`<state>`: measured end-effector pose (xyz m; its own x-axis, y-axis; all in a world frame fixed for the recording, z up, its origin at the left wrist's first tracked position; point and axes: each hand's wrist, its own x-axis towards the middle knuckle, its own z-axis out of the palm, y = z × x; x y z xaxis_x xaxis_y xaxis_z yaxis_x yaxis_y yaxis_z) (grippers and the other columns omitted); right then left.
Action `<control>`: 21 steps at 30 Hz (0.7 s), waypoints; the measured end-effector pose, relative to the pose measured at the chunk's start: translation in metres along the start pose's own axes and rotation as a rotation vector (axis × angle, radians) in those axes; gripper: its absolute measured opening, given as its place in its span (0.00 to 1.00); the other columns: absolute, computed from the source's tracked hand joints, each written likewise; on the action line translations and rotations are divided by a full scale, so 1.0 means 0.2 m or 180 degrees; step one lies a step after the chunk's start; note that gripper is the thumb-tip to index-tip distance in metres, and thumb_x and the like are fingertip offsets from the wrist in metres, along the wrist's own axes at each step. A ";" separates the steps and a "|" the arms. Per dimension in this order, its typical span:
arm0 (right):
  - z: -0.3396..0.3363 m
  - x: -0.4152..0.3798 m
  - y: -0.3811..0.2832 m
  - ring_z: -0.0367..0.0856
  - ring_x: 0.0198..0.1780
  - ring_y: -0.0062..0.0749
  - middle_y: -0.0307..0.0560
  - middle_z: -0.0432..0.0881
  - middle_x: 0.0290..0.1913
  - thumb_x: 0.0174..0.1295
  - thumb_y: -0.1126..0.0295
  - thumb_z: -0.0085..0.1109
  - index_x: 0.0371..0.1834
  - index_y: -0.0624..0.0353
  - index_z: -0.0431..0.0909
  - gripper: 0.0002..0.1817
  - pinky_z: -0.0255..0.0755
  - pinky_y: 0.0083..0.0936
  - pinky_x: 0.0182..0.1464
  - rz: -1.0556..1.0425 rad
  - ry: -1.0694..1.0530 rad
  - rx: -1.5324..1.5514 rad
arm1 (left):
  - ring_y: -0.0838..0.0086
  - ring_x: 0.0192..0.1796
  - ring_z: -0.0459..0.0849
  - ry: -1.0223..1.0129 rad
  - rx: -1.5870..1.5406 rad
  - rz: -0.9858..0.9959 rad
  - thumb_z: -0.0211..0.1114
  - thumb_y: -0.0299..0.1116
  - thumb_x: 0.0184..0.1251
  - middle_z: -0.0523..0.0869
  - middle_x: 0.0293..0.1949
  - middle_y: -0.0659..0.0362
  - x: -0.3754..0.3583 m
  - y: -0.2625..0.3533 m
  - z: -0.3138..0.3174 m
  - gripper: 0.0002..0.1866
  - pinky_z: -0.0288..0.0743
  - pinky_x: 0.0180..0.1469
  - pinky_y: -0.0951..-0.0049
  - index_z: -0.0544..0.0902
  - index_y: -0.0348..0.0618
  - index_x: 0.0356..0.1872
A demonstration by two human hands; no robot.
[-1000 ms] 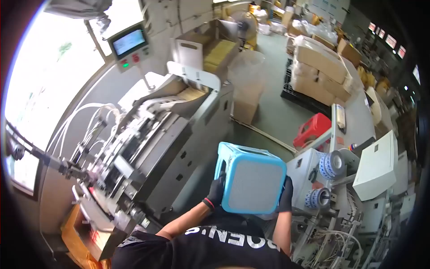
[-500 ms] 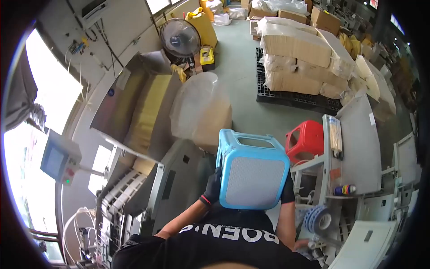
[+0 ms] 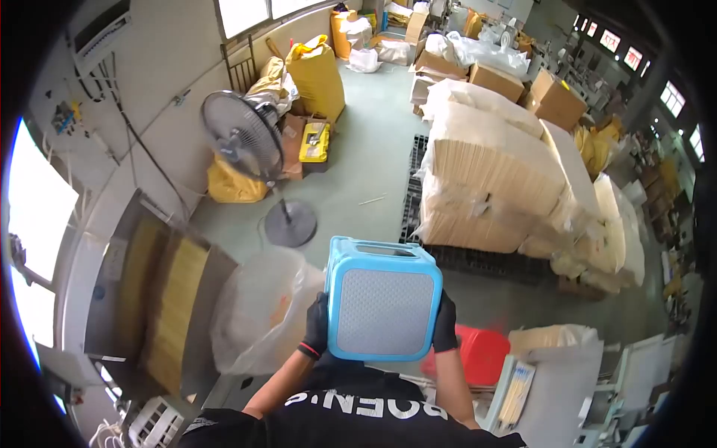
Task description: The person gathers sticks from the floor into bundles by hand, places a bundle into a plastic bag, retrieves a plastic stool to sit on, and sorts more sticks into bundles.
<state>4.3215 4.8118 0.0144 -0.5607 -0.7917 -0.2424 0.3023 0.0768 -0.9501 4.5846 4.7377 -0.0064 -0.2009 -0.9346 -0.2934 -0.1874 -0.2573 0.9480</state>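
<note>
A light blue stool (image 3: 385,312) with a grey textured seat is held up in front of my chest, its seat facing me. My left hand (image 3: 317,322), in a black glove with a red cuff edge, grips the stool's left side. On its right side my right hand (image 3: 445,321), also in a black glove, holds on. The fingers of both hands are partly hidden by the stool. Just beyond my right forearm stands a red stool (image 3: 482,355), partly covered by the arm.
A standing fan (image 3: 290,222) is ahead on the left, near a yellow toolbox (image 3: 314,142). Wrapped stacks (image 3: 497,160) rest on a black pallet (image 3: 409,201) at the right. A clear plastic bag (image 3: 258,321) and a metal machine trough (image 3: 175,299) are at the left.
The view has shifted forward and up, with the fan and pallet stacks now nearer. The blue stool is still between both hands, and the machine screen at the left has mostly left the view.
</note>
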 end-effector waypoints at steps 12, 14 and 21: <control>0.59 2.01 -0.53 0.67 0.28 0.17 0.35 0.73 0.25 0.68 0.61 0.36 0.27 0.59 0.75 0.20 0.63 0.21 0.30 -0.0448 -0.0326 -0.1065 | 0.52 0.34 0.74 0.0623 0.0388 0.1171 0.38 0.36 0.68 0.76 0.30 0.44 1.91 0.72 0.33 0.16 0.67 0.39 0.61 0.73 0.36 0.36; 0.74 2.37 -0.56 0.67 0.27 0.17 0.35 0.72 0.24 0.68 0.62 0.36 0.25 0.60 0.74 0.19 0.62 0.22 0.29 -0.0563 -0.0396 -0.0935 | 0.51 0.33 0.73 0.0839 0.0373 0.1303 0.37 0.35 0.67 0.75 0.28 0.44 2.26 0.79 0.37 0.15 0.67 0.38 0.61 0.72 0.37 0.34; 1.24 3.73 -0.78 0.68 0.23 0.45 0.56 0.67 0.20 0.60 0.71 0.40 0.23 0.62 0.66 0.10 0.61 0.34 0.27 -0.1341 -0.0778 -0.1830 | 0.52 0.35 0.76 0.1053 0.1461 0.1337 0.38 0.34 0.66 0.78 0.31 0.45 3.47 1.14 0.38 0.15 0.69 0.38 0.62 0.73 0.35 0.35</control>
<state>4.0478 4.0582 0.0297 -0.3324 -0.9309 0.1510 -0.3876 -0.0111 -0.9218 4.3300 4.0496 -0.0022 -0.0560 -0.9765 0.2080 -0.5595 0.2032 0.8036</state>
